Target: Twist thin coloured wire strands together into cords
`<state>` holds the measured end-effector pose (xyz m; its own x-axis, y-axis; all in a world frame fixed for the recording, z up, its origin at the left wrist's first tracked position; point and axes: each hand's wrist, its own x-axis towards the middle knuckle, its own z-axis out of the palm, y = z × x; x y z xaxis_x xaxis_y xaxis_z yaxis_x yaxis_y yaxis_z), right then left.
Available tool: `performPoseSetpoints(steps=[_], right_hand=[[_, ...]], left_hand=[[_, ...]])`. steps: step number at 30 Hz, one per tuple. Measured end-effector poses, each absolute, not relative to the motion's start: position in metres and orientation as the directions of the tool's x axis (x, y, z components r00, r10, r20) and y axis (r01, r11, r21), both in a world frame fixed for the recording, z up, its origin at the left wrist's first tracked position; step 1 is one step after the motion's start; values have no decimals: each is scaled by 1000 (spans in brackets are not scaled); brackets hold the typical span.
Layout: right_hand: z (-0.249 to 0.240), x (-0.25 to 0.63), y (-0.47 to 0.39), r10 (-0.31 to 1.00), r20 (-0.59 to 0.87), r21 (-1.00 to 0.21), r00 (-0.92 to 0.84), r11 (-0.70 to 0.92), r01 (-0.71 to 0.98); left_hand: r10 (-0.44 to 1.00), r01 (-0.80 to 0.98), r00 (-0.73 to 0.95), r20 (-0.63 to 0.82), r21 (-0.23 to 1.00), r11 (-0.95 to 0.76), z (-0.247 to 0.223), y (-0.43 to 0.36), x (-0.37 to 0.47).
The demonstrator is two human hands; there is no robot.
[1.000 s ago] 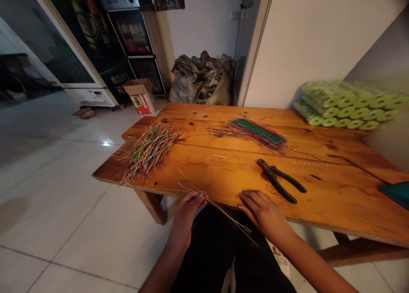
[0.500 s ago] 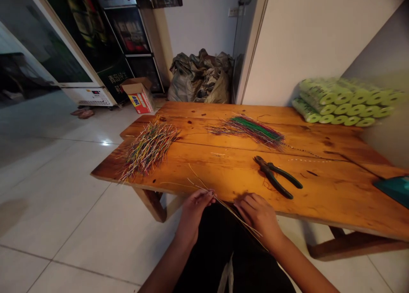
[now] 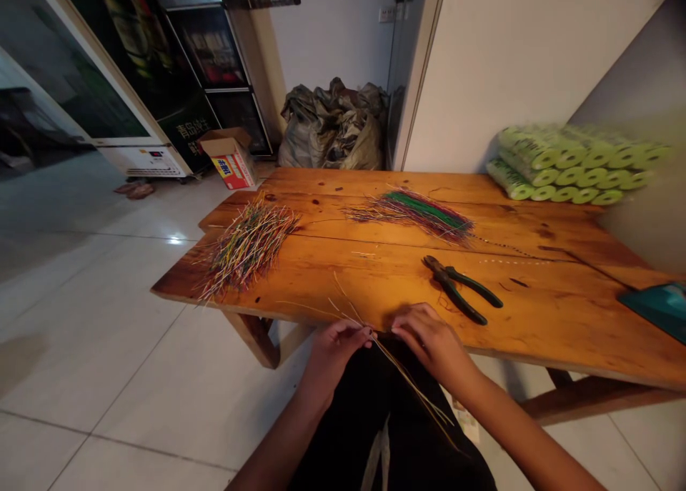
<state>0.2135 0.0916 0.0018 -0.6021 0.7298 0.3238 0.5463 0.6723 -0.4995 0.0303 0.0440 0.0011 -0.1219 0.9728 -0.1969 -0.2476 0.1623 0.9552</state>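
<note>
My left hand (image 3: 341, 344) pinches several thin wires (image 3: 410, 380) between thumb and fingertips, just past the table's near edge. Their short ends fan out over the wood to the upper left, and the longer yellowish ends slope down across my dark trousers. My right hand (image 3: 431, 337) is beside it on the right, thumb and fingers drawn together; whatever lies between those fingertips is too small to make out. Beyond the right hand, green-handled cutting pliers (image 3: 442, 273) rest on the wooden table (image 3: 332, 284) with their handles spread.
A loose heap of multicoloured wires (image 3: 249, 248) covers the table's left end. Farther back lies a green and purple wire bundle (image 3: 429, 211). Green-wrapped paper rolls (image 3: 568, 166) are stacked at the back right, and a teal object (image 3: 657, 309) sits at the right edge.
My left hand has shifted slightly right with the wires. The right hand has risen a little, and its fingertips have come closer to the left hand. The view has also moved slightly.
</note>
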Motion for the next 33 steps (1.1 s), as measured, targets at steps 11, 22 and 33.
performPoseSetpoints(steps=[11, 22, 33], right_hand=[[14, 210, 91, 709, 73, -790, -702, 471, 393], [-4, 205, 78, 785, -209, -959, -583, -50, 278], [-19, 193, 48, 749, -510, -760, -423, -623, -187]], left_hand=[[997, 90, -9, -78, 993, 78, 6, 32, 34], [984, -68, 64, -164, 983, 168, -10, 29, 39], [986, -147, -36, -166, 976, 159, -16, 27, 44]])
